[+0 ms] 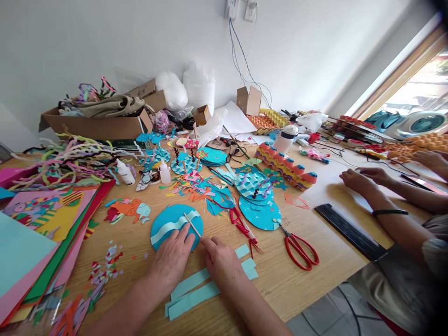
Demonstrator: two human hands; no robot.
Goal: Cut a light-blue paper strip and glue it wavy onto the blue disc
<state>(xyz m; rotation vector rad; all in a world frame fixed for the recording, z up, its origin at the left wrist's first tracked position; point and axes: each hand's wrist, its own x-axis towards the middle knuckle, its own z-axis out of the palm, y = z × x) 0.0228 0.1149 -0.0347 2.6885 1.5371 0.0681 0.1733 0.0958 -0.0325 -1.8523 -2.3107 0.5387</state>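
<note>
My left hand (172,260) lies flat, fingers spread, on the near edge of a blue paper disc (164,223) with pale wavy strips glued across it. My right hand (220,259) is closed in a pinch on a thin wooden stick (192,225) that slants up over the disc's right side. Under my right wrist lie several light blue paper strips (196,291) on the wooden table (325,261).
Red scissors (300,249) and a black ruler (350,231) lie to the right, near another person's forearms (388,212). Coloured paper sheets (38,233) stack at left, scraps beside them. More blue discs (259,212), glue bottles (125,172), a cardboard box (94,123) and foam pieces (285,165) fill the back.
</note>
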